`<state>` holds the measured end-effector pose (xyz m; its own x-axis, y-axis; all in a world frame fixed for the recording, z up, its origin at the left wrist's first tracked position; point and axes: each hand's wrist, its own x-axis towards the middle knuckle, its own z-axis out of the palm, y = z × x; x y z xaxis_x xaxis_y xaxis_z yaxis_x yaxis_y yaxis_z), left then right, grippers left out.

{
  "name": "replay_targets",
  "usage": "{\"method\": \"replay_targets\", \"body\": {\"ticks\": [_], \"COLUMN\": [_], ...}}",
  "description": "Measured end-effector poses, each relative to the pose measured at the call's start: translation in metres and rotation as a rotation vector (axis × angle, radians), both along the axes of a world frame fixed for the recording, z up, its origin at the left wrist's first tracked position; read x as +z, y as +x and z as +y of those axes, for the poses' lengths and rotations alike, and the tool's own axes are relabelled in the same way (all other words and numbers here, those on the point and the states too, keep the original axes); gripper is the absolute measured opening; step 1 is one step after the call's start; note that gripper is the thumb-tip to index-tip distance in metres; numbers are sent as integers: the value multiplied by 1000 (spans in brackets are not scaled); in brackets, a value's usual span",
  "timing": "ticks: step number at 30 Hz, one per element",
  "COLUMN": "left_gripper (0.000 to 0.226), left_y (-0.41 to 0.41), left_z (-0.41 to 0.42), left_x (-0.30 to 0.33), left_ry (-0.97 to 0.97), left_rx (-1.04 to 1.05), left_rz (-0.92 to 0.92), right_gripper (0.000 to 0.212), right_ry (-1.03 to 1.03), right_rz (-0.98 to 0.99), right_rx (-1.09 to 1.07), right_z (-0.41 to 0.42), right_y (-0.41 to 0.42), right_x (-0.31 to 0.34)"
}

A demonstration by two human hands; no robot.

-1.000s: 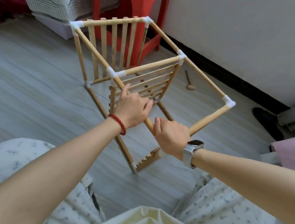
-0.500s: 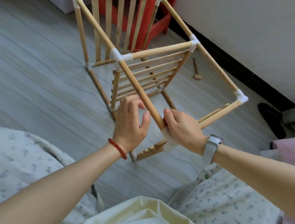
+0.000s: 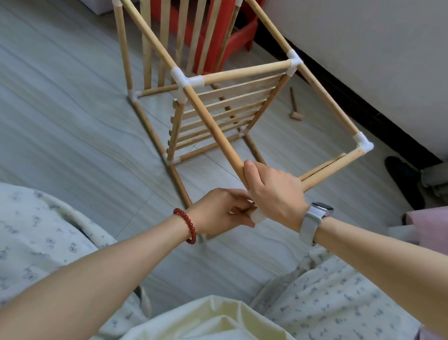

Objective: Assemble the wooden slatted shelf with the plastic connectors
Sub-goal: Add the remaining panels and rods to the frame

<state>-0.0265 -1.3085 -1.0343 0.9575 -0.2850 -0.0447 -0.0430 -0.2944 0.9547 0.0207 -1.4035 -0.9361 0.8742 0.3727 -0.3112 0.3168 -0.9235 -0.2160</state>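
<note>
- The pale wooden slatted shelf frame with round dowels [image 3: 210, 120] stood on the grey floor [image 3: 47, 118].
- The right hand [image 3: 276, 192] reached forward, fingers curled over the frame's near upper corner.
- The left hand [image 3: 221, 212] pinched the white plastic corner connector [image 3: 258, 216] from below.

Probably a home: tiled floor [image 3: 47, 118], red plastic stool [image 3: 228, 30]

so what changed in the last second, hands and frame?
The left hand let go of the top dowel and dropped to the near white corner connector, which it now pinches. The right hand slid up to grip the dowel end just above that connector. The shelf frame kept its pose on the floor; the small mallet stayed put.
</note>
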Motion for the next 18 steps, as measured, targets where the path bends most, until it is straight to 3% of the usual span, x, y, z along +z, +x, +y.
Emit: {"method": "replay_targets", "body": {"ticks": [3, 6, 11, 15, 18], "left_gripper": [3, 3, 40, 55, 41], "left_y": [5, 5, 8, 4, 3], "left_z": [-1, 0, 5, 6, 3], "left_x": [0, 7, 12, 9, 13], "left_ry": [5, -16, 127, 2, -223], "left_rx": [8, -8, 54, 2, 1], "left_rz": [40, 76, 114, 189, 272], "right_gripper": [41, 41, 45, 42, 42], "right_ry": [15, 26, 14, 107, 203], "right_rz": [-35, -47, -103, -293, -391], "right_rx": [27, 34, 103, 117, 150], "right_z": [-3, -5, -10, -20, -21], "right_y": [-1, -1, -20, -14, 1], "right_x": [1, 0, -23, -30, -23]}}
